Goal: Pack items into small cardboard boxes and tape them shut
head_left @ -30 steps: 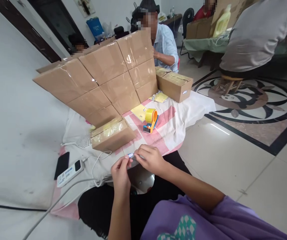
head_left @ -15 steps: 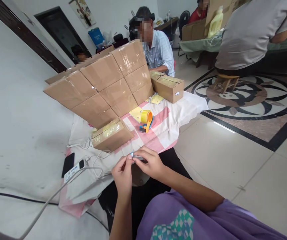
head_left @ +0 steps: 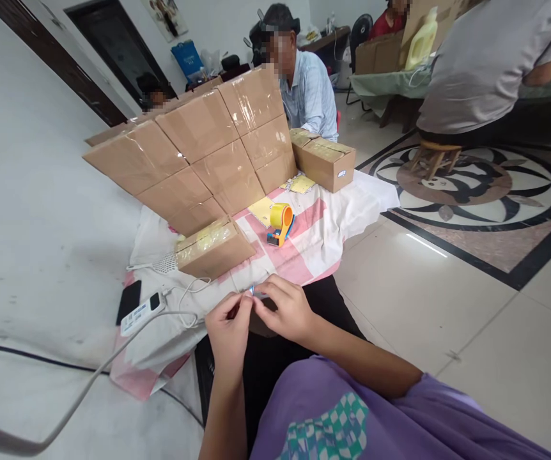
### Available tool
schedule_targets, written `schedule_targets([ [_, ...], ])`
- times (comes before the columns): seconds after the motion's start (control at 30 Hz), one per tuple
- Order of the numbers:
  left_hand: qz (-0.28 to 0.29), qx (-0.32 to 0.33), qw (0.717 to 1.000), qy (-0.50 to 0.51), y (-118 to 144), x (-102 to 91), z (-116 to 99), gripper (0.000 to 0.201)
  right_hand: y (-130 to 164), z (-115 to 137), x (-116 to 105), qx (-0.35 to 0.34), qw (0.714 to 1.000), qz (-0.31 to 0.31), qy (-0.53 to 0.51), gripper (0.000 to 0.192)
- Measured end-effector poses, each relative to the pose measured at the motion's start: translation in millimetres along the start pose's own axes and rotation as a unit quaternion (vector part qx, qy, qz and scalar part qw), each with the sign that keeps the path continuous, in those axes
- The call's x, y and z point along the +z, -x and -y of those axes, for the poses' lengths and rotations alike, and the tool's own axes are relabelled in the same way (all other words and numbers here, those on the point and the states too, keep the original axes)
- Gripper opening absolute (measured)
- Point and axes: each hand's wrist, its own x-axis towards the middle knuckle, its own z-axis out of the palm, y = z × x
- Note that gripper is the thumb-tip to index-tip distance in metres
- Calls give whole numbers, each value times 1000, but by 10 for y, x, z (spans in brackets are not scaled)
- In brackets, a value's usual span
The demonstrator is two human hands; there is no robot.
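In the head view, the left hand (head_left: 227, 332) and the right hand (head_left: 287, 311) are meeting over the lap, fingertips pinched together on a small sticker (head_left: 251, 292), a pale bit with a blue edge showing between them. Both hands are closing on it in a fine pinch; how much of it each one is gripping is too small to tell.

Compared with a second ago, the hands are sitting in nearly the same spot, still pinching; the left thumb is now pressing closer to the right fingers, so the peeling or separating of the sticker seems to be going on rather than finished.

Just beyond the hands, a small taped box (head_left: 214, 248) is lying on the checked cloth (head_left: 314, 246). Farther out from the right hand, a tape dispenser (head_left: 280, 223) with a yellow roll is standing on the cloth, and behind it a stack of boxes (head_left: 199, 153) is rising like a wall. To the left of the left hand, a white power strip (head_left: 140, 313) and a dark phone (head_left: 128, 301) are lying side by side. Other people are sitting well beyond the stack.
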Motion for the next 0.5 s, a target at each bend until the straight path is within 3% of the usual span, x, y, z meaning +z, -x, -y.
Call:
schedule_targets([
  [0.23,-21,-7,999,-33,31,23,-18,28,-15,46,-32,20,998,-6,-61,13],
  [0.4,-52,-21,997,-50,-69,46,78,26,-30,-13,-61,128,979,-63,-144,13],
  [0.5,-62,-21,997,-51,-277,56,190,29,-14,-179,-86,179,967,-85,-159,15],
])
